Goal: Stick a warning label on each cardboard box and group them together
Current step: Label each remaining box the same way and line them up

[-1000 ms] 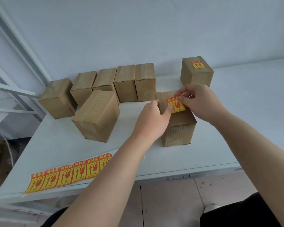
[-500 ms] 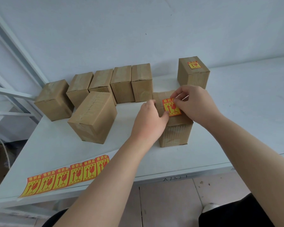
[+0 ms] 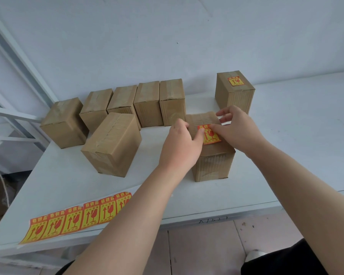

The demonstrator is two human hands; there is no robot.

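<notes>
Pressing now: your warning label (image 3: 209,135) went from pinched to flat atop the cardboard box (image 3: 213,165) near the desk's (image 3: 286,155) front edge, left hand (image 3: 179,149) and right hand (image 3: 240,132) unclenched, thumbs pushing (grouping comes next).

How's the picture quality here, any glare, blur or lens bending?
Head view: soft, even light, no glare on the table; head view: wide-lens distortion makes the leftmost box lean outward; head view: print on the far box's label is unreadably soft.
</notes>
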